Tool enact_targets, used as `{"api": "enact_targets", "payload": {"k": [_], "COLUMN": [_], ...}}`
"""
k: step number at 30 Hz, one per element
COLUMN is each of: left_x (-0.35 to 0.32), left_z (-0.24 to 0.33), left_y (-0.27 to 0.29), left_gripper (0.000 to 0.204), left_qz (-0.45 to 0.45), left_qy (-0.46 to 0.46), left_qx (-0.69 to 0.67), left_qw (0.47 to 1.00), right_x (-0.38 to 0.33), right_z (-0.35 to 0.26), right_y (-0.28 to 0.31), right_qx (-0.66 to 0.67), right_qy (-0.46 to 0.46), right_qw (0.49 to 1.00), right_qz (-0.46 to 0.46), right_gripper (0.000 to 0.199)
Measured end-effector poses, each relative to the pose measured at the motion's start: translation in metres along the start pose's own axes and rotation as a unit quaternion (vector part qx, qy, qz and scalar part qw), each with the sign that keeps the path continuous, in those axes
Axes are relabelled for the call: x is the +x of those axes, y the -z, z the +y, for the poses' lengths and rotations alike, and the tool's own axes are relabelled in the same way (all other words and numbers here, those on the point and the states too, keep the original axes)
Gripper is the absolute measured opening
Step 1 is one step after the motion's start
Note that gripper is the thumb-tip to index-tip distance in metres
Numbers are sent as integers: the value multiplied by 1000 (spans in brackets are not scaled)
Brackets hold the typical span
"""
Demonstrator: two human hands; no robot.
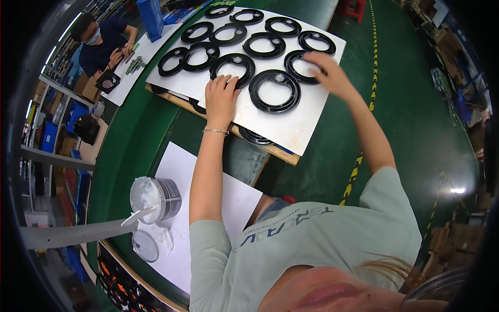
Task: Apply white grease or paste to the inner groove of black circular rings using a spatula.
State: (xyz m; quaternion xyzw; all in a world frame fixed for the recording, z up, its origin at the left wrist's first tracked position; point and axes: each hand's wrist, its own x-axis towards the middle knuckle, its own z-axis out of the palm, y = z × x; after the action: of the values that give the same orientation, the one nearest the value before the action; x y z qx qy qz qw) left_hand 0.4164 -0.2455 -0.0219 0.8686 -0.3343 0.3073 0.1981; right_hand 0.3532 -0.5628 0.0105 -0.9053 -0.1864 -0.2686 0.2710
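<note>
My left hand [221,99] has its fingers curled over the near edge of a black plastic ring [249,68] that lies on a white board [317,104]. This ring carries a small round clear piece on its inner side. My right hand [333,77], smeared by motion, is over the right side of another black ring [289,64]; whether it touches that ring I cannot tell. Between and nearer to me lies a larger-looking black ring [254,94], touched by neither hand. Several similar rings are spread over the rest of the board.
More black rings [254,136] show beneath the board, above a wooden edge [283,155]. At lower left, an open tub of white paste [169,199] with a white spatula [136,216] stands by a lid [145,246] on white sheeting. A co-worker [104,44] sits at far left.
</note>
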Motion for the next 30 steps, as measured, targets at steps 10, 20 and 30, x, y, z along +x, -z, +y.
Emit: {"api": "enact_targets", "payload": {"k": [10, 20, 30], "left_x": [-7, -6, -15], "left_z": [3, 3, 58], "left_y": [1, 4, 41], "left_gripper": [27, 29, 30], "left_qz": [7, 4, -34], "left_qy": [3, 20, -63], "left_qx": [50, 63, -96], "left_qw": [999, 998, 993], "right_x": [43, 41, 7], "right_z": [76, 105, 18], "right_y": [24, 14, 29], "right_qx": [-315, -297, 1], "right_qy": [-146, -154, -40], "right_qw": [913, 931, 987], "right_qz": [-213, -146, -158], "right_gripper": [41, 30, 30]}}
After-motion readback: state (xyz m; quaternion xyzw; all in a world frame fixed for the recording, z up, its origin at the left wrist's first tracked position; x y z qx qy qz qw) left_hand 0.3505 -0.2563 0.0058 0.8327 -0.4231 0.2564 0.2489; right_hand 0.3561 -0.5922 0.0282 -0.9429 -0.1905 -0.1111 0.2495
